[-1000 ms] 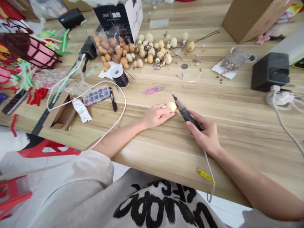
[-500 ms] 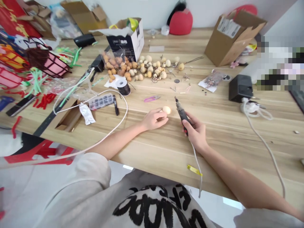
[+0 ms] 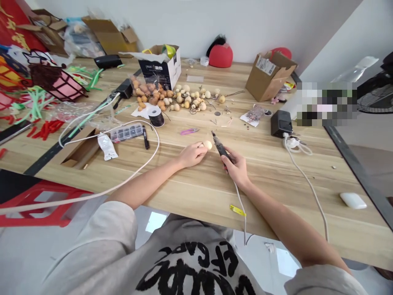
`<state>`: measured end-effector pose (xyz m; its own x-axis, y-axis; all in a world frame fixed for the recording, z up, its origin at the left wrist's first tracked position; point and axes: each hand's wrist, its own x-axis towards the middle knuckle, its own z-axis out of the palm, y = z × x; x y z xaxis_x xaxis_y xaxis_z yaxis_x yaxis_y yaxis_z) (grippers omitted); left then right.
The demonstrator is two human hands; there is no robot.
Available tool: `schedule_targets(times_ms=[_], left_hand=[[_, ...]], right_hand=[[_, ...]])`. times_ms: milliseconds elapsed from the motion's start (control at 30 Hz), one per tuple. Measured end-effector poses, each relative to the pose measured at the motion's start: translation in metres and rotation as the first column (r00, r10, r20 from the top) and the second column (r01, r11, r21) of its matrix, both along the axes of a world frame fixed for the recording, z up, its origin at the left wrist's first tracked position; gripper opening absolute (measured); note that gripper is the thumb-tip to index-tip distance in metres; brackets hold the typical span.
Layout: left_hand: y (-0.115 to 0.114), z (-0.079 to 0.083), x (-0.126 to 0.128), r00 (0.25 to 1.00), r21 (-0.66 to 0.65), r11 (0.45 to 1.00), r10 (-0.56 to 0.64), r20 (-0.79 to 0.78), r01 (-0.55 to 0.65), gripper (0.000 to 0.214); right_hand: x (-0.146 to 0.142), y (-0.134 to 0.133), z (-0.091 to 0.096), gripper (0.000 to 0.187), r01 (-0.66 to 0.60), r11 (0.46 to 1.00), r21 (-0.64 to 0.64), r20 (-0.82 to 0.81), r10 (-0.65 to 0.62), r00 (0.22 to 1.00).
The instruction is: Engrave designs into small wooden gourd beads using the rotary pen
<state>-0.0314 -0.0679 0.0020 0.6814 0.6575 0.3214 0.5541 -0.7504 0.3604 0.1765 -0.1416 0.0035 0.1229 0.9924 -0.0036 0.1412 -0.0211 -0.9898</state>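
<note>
Partly hidden: gourd (image 3: 208,145) in left hand (image 3: 192,155), engraver (image 3: 218,146) in right hand (image 3: 237,168).

Scissors (image 3: 189,131) behind the left hand (image 3: 192,155) — gourds (image 3: 184,98) beyond, cardboard box (image 3: 268,78) right

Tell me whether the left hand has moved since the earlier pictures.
No, not noticeably: the left hand still holds the small gourd at its fingertips, and it stays just below the purple-handled snips on the table.

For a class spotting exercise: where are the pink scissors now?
Head view: the pink scissors lie on the table, just beyond the gourd in the left hand, right of the black marker.
</note>
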Motion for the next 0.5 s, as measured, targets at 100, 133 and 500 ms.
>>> schedule_targets(times_ms=[100,133,500], left_hand=[[-0.0004,-0.0007,0.0009,0.999,-0.003,1.000,0.004,0.034,-0.004,0.031],[-0.0007,-0.0002,0.0013,0.999,-0.009,1.000,-0.006,0.040,0.006,0.034],[-0.0040,0.0078,0.0034,0.984,-0.114,0.993,0.016,0.175,0.004,0.046]], right_hand=[[0.0005,0.0000,-0.0015,0.057,-0.009,1.000,0.007,0.011,0.009,1.000],[0.0008,-0.0002,-0.0018,0.056,-0.012,1.000,0.006,0.017,0.012,1.000],[0.0052,-0.0042,-0.0023,0.053,-0.044,0.999,-0.025,0.131,0.047,0.990]])
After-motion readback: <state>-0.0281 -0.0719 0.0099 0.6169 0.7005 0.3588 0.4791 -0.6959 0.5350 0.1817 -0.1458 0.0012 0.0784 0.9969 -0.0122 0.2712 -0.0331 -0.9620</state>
